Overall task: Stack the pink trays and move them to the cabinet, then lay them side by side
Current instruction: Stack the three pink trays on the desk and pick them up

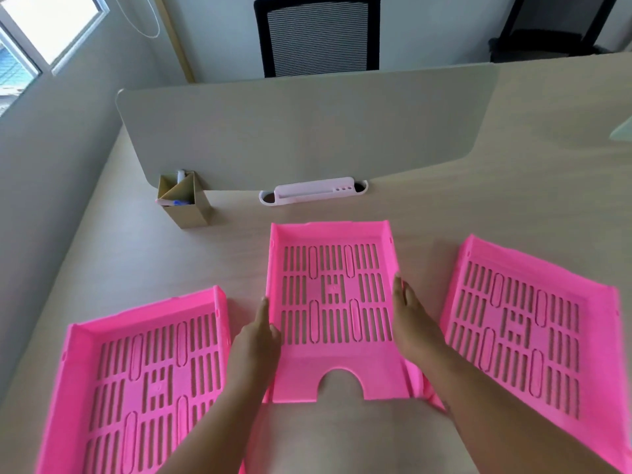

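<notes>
Three pink slotted trays lie side by side on a pale wooden desk. The middle tray points straight away from me, with a half-round notch at its near edge. My left hand presses flat against its left wall and my right hand against its right wall, gripping it from both sides. The left tray and the right tray rest untouched, each angled outward. No cabinet is in view.
A grey divider panel stands across the desk behind the trays. A cardboard pen holder sits at its left foot, a white cable slot at its middle. A black mesh chair stands beyond; a window is at the upper left.
</notes>
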